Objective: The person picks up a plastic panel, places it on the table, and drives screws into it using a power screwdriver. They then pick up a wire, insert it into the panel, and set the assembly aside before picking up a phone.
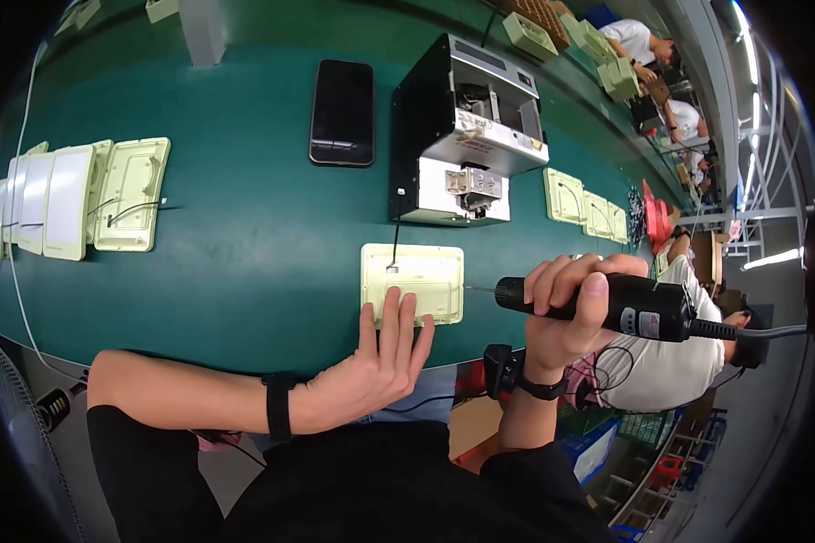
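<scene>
- Right hand (pixel 566 299): closed around one black power screwdriver (pixel 647 306); the bit (pixel 482 289) points at the panel's right edge, contact unclear from here.
- Left hand (pixel 367 376): released, fingers resting on one pale-green panel (pixel 417 262), which lies on the desk (pixel 272 262) before the wearer.
- Recommended: keep the panel flat, fingers clear of the bit, tool square to the work.
- Beyond: one black-and-silver machine (pixel 469 136); one phone (pixel 342 113).
- Right: at least three similar panels (pixel 564 197).
- Left: overlapping panel stack (pixel 68 204), exact count unclear.
</scene>
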A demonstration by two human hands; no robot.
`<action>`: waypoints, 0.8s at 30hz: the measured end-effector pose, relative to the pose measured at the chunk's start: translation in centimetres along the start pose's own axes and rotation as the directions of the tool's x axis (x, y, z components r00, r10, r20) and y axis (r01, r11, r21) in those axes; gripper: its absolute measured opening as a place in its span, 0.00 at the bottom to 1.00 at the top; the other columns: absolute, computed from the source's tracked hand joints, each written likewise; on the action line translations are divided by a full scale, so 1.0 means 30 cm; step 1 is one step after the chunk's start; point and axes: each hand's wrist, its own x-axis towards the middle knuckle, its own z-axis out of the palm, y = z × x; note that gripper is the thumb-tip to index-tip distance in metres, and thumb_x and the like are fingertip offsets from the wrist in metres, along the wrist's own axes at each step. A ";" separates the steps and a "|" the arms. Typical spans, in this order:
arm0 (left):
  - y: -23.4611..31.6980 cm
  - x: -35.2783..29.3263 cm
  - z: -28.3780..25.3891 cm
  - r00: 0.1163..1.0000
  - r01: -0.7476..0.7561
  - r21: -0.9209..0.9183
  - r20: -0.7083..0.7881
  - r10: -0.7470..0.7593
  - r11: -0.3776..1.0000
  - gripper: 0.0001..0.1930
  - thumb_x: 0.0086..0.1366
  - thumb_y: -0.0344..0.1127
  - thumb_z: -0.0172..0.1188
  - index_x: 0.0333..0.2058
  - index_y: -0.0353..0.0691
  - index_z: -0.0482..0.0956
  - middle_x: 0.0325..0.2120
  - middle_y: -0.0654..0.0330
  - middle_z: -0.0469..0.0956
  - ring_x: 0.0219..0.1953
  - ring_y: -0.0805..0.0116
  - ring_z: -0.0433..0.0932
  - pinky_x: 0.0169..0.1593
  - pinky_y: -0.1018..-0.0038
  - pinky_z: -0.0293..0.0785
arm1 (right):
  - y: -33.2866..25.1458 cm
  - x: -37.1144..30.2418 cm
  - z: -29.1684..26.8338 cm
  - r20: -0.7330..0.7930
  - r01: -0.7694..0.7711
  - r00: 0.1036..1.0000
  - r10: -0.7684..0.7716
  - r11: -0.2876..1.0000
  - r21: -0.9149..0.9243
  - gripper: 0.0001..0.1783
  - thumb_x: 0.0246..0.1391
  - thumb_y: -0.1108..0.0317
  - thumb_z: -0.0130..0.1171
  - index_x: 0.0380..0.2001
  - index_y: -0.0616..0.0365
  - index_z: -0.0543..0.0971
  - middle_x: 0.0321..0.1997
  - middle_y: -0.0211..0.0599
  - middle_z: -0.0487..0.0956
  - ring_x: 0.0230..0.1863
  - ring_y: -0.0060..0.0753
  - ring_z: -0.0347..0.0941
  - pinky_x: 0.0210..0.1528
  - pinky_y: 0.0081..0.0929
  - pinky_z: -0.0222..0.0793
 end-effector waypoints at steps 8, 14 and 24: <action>-0.007 0.017 -0.028 0.997 -0.054 0.026 0.061 0.052 0.998 0.27 0.67 0.40 0.48 0.58 0.27 0.76 0.52 0.31 0.79 0.57 0.35 0.79 0.61 0.54 0.77 | 0.020 -0.017 -0.006 -0.019 -0.046 0.999 0.047 0.998 0.035 0.10 0.66 0.67 0.54 0.45 0.51 0.65 0.19 0.31 0.63 0.13 0.25 0.57 0.18 0.29 0.62; -0.032 0.027 -0.038 0.993 -0.038 0.049 0.115 0.032 0.998 0.26 0.68 0.39 0.47 0.59 0.26 0.74 0.52 0.33 0.79 0.55 0.42 0.79 0.65 0.58 0.71 | 0.049 -0.031 0.003 -0.092 -0.036 0.995 0.041 0.998 0.054 0.09 0.66 0.67 0.55 0.43 0.51 0.65 0.19 0.30 0.63 0.14 0.24 0.57 0.18 0.29 0.61; 0.036 -0.037 -0.012 0.995 0.086 0.020 -0.047 -0.085 0.996 0.27 0.68 0.39 0.48 0.57 0.22 0.74 0.54 0.38 0.77 0.51 0.50 0.77 0.56 0.64 0.72 | 0.024 -0.057 0.030 -0.094 0.040 0.995 -0.036 0.998 0.042 0.07 0.66 0.72 0.54 0.44 0.57 0.67 0.19 0.29 0.62 0.15 0.21 0.58 0.18 0.23 0.59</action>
